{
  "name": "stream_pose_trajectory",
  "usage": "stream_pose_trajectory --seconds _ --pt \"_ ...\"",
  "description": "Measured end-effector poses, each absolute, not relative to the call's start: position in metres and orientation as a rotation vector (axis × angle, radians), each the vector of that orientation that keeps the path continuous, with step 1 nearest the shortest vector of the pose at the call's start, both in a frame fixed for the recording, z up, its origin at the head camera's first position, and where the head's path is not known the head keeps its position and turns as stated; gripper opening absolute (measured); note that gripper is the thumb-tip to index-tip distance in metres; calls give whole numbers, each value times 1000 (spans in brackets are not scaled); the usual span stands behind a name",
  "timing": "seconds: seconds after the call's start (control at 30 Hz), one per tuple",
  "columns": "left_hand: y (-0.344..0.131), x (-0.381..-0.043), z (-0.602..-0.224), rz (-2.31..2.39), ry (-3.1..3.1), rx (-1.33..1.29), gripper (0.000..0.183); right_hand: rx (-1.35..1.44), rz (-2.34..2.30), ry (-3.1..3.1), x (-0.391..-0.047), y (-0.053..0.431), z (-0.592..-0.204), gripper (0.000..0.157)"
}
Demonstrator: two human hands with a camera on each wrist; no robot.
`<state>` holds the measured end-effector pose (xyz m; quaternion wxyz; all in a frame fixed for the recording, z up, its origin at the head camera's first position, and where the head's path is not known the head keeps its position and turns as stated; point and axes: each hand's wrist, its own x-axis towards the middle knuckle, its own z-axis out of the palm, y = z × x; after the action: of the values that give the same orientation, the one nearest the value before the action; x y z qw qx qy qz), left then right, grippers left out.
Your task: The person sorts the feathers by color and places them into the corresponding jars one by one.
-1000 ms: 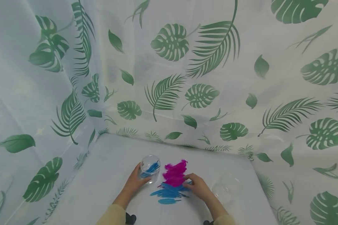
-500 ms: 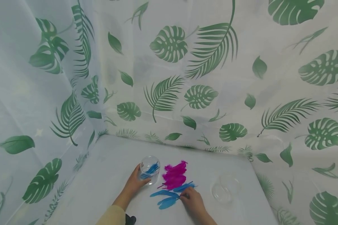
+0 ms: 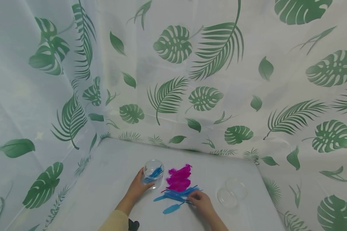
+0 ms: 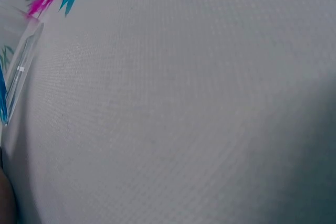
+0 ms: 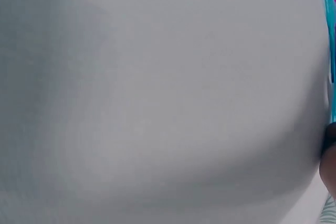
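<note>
My left hand [image 3: 137, 187] grips a clear round cup [image 3: 159, 182] from its left side, thumb across the front. Blue feathers [image 3: 155, 172] lie inside the cup. To its right, a pile of magenta feathers [image 3: 179, 178] rests on the white table, with loose blue feathers [image 3: 173, 194] fanned out just below. My right hand [image 3: 202, 202] has thumb and fingers pinched at the quill ends of these blue feathers. One separate blue feather [image 3: 171, 209] lies nearer to me. In the right wrist view, a fingertip [image 5: 329, 169] shows below a blue quill [image 5: 332, 35] at the edge.
Two clear round pieces, one a ring-like disc [image 3: 226, 198] and the other [image 3: 239, 188] overlapping it, lie right of my right hand. A leaf-printed white curtain [image 3: 173, 128] stands behind and left of the white table [image 3: 118, 157].
My right hand has come down from beside the magenta feathers to the blue quills, then slightly back up. The blue feathers have shifted, leaving one apart below. The left hand keeps its grip.
</note>
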<state>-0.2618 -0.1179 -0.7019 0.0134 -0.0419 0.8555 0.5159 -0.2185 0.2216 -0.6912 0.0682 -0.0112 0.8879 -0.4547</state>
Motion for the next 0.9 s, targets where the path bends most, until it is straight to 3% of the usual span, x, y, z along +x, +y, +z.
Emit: stream_pose_trajectory --seconds 0.73,0.9 --pt "-120 -262 -704 1635 2651 -125 101 86 -1334 2624 -226 226 -689 22" --pt "-119 -263 -701 1617 2646 -137 102 105 -1414 2657 -242 222 -661 25"
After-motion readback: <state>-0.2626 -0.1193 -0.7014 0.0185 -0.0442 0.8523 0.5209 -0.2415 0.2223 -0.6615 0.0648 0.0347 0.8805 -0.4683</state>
